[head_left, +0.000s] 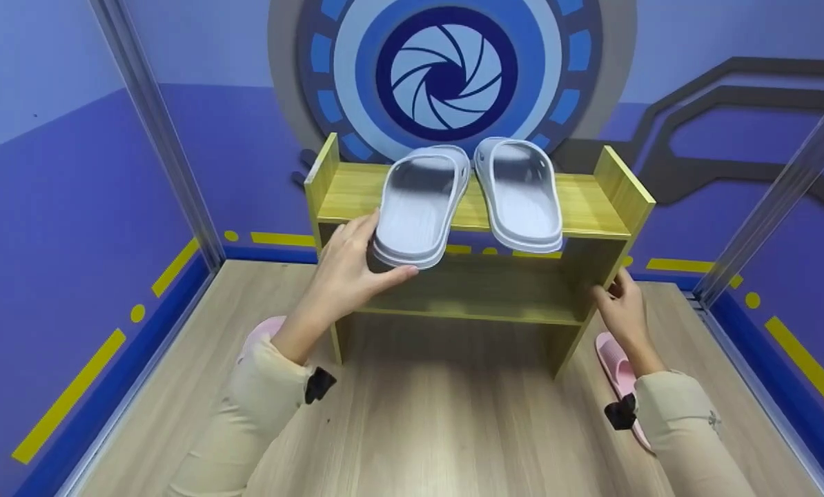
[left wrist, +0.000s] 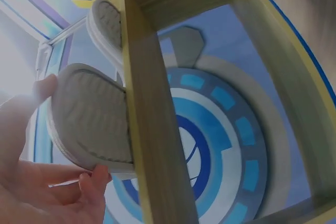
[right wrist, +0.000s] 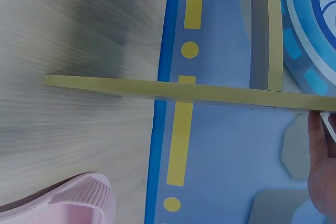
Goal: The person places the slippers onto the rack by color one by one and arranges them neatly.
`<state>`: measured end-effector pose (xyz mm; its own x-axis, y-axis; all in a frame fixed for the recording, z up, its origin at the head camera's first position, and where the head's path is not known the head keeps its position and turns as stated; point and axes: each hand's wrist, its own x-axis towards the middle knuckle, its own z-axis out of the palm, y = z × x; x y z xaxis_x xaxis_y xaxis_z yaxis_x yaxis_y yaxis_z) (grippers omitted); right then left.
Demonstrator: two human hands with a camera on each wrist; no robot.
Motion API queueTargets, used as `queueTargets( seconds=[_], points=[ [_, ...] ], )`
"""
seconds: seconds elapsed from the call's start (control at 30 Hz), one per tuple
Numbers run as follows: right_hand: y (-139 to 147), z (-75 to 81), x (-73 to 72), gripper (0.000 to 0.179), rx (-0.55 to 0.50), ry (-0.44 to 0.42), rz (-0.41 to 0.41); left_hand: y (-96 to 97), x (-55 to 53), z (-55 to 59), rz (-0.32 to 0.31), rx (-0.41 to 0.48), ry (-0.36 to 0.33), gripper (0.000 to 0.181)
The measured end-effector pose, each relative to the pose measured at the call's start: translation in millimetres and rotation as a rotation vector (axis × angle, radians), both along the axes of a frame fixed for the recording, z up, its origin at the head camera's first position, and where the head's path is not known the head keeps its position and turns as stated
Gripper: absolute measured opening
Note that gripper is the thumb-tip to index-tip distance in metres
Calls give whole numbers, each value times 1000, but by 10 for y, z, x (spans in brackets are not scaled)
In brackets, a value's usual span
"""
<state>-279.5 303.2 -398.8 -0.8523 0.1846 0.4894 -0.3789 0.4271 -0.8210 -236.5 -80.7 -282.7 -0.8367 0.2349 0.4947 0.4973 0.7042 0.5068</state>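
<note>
In the head view, my left hand (head_left: 346,266) holds the left grey clog (head_left: 415,214) near its heel. The left wrist view shows the thumb on one edge of its ribbed sole (left wrist: 92,114) and bent fingers on the other. Its toe points toward the wall, and its heel juts out past the top board's front edge. Beside it, the right grey clog (head_left: 522,200) overhangs the same board. My right hand (head_left: 622,310) is at the right side panel of the wooden shoe rack (head_left: 591,207); in the right wrist view its fingertips touch the panel's outer face.
A pink slipper (head_left: 615,362) lies on the floor right of the rack, partly behind my right forearm. Another pink slipper (head_left: 263,333) is partly hidden by my left sleeve. The rack has a lower shelf board (head_left: 467,293). A patterned wall (head_left: 232,152) stands behind, with side walls left and right.
</note>
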Motion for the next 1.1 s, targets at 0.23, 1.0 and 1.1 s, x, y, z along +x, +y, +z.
queueTargets(
  seconds=[0.23, 1.0, 1.1],
  points=[
    [2, 1, 4, 33, 1, -3, -3, 114, -113, -49, 21, -34, -24, 99],
    [-8, 6, 9, 32, -3, 2, 3, 404, -308, -148, 124, 48, 53, 99],
    [-6, 0, 9, 32, 4, -1, -4, 420, -307, -148, 128, 42, 52, 99]
  ],
)
